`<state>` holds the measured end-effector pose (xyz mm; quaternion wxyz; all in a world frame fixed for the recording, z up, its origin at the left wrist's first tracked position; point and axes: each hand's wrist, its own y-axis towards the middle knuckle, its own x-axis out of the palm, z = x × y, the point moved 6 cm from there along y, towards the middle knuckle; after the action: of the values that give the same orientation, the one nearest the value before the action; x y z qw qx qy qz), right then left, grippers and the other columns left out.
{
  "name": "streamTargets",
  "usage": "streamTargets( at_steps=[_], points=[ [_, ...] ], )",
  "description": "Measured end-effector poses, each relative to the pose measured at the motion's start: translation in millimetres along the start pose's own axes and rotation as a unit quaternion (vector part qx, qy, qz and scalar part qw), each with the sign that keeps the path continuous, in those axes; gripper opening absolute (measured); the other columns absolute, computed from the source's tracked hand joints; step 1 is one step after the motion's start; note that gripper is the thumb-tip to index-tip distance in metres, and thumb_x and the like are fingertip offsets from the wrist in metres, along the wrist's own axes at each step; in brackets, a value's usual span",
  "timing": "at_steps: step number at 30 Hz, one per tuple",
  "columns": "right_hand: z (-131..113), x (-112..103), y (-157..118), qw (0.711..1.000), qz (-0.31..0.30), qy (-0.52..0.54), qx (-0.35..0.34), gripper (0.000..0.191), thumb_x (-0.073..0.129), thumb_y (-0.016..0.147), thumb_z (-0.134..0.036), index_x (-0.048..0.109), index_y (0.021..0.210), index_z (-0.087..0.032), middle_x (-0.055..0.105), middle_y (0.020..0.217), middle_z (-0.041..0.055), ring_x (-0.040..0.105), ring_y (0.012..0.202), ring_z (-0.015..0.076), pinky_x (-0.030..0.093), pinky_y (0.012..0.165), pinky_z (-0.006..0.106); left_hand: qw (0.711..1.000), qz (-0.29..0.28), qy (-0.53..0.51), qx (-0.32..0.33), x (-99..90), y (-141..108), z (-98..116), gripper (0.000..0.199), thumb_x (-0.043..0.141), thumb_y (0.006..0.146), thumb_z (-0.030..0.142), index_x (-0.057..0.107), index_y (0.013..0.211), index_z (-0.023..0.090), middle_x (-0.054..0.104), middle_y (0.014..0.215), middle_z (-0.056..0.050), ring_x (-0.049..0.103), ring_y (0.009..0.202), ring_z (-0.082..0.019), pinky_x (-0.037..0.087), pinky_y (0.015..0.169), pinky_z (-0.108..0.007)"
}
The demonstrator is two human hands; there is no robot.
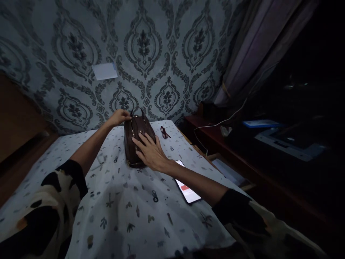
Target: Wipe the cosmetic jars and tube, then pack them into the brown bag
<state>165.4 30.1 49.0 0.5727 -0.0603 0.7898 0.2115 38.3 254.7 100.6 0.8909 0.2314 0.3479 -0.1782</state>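
A dark brown leather handbag (136, 124) with a top handle and gold-coloured zippers lies on the printed white cloth (126, 216). At its far left corner, the fingers of my left hand (119, 117) are pinched together where a zipper ends; the zipper pull itself is hidden. My right hand (151, 153) rests flat on the bag's right side, fingers spread. Under my right forearm is a phone (192, 194) with a lit screen, partly covered. Dark red-framed glasses (164, 133) sit beyond the bag to the right.
A patterned wall (167, 46) with a white card (104, 71) on it stands behind the cloth. To the right are a red ledge (215, 133), a white cable (215, 125), a blue-edged item (261, 124) and a curtain (248, 50). Brown furniture (18, 118) borders the left.
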Motion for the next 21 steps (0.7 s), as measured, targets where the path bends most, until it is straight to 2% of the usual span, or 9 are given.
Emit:
streamTargets(
  at_steps=[6,14,21],
  points=[
    [1.0,7.1,0.6,1.000,0.011,-0.021,-0.002,0.055,0.043,0.100,-0.032,0.035,0.153,-0.028,0.026,0.165,0.0086,0.021,0.152,0.0317,0.016,0.119,0.064,0.999,0.044,0.022,-0.017,3.5,-0.8,-7.1,0.022,0.068,0.060,0.038,0.063,0.057,0.017,0.052,0.051,0.003,0.044,0.057,-0.013,0.030,0.058,-0.026],
    [0.4,4.7,1.4,1.000,0.003,-0.019,0.007,0.054,0.046,0.099,-0.032,0.037,0.152,-0.028,0.028,0.164,0.0078,0.022,0.152,0.0307,0.016,0.119,0.062,0.993,0.107,0.005,-0.052,9.9,-3.1,-10.0,0.022,0.067,0.061,0.038,0.066,0.060,0.016,0.056,0.054,0.001,0.048,0.060,-0.015,0.033,0.058,-0.027],
    [0.6,1.9,1.7,1.000,-0.014,-0.011,0.010,0.054,0.046,0.099,-0.033,0.037,0.152,-0.027,0.027,0.164,0.0080,0.022,0.152,0.0306,0.016,0.119,0.063,0.990,0.124,-0.043,-0.061,13.4,-14.0,-11.2,0.028,0.067,0.064,0.044,0.062,0.062,0.016,0.056,0.055,0.001,0.047,0.058,-0.014,0.034,0.058,-0.026]
  ],
)
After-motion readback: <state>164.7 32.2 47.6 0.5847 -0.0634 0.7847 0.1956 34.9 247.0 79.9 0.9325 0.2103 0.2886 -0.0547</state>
